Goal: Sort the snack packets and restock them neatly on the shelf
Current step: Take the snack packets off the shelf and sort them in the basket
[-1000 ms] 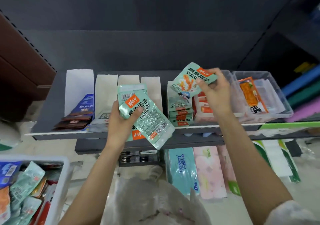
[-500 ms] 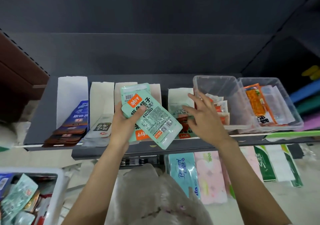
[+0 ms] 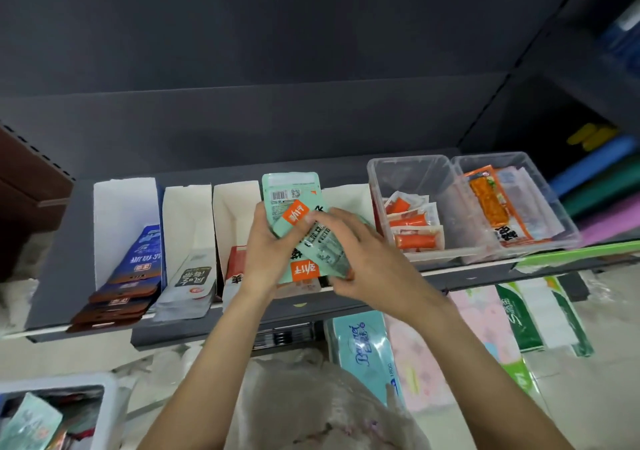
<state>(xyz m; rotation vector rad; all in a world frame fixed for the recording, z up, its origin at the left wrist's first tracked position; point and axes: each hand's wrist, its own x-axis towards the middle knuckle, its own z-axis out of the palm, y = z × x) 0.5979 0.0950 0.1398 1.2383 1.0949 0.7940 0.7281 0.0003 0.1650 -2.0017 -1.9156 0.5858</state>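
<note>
Above the front of the dark shelf (image 3: 59,269), my left hand (image 3: 263,252) grips a small bunch of mint-green snack packets (image 3: 294,204) with orange labels. My right hand (image 3: 360,259) has come onto the same bunch from the right, its fingers curled over the packets' lower right part. White card dividers on the shelf hold rows of blue-and-brown packets (image 3: 138,266), grey-white packets (image 3: 190,283) and red-and-white packets (image 3: 235,276). The row behind my hands is hidden.
Two clear plastic tubs stand at the shelf's right: one (image 3: 415,179) with small orange packets, one (image 3: 540,186) with an orange snack pack. A white basket (image 3: 110,404) of mixed packets sits lower left. Tissue packs (image 3: 367,352) lie on the level below.
My right hand has left the green row on the shelf and moved left onto the bunch in my left hand. The camera view has shifted down and left.
</note>
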